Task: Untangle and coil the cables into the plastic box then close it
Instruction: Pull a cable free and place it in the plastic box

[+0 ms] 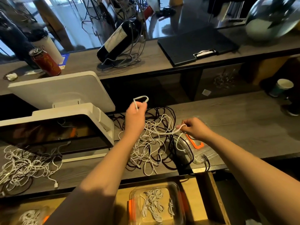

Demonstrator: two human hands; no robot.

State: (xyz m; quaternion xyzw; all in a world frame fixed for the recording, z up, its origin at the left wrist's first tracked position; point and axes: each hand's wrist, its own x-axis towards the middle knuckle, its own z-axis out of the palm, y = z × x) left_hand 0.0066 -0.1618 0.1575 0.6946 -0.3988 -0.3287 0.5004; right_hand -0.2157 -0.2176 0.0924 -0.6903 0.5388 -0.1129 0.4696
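Observation:
A tangle of white and black cables [152, 142] lies in the middle of the wooden counter [235, 120]. My left hand [135, 118] is raised above it and pinches a folded loop of white cable [141, 99]. My right hand [195, 128] pinches the same white cable further along, just above a clear plastic lid with orange clips [197, 147] lying flat on the counter. A clear plastic box with orange clips [155, 203] stands on a lower shelf in front of me and holds coiled white cables.
A second cable tangle [26, 168] lies at the counter's left. A white point-of-sale screen [56, 127] stands left of my hands. On the upper shelf are a wine bottle in a wire holder [120, 39], a red can [46, 61] and a black clipboard [196, 44]. A paper cup [282, 87] is far right.

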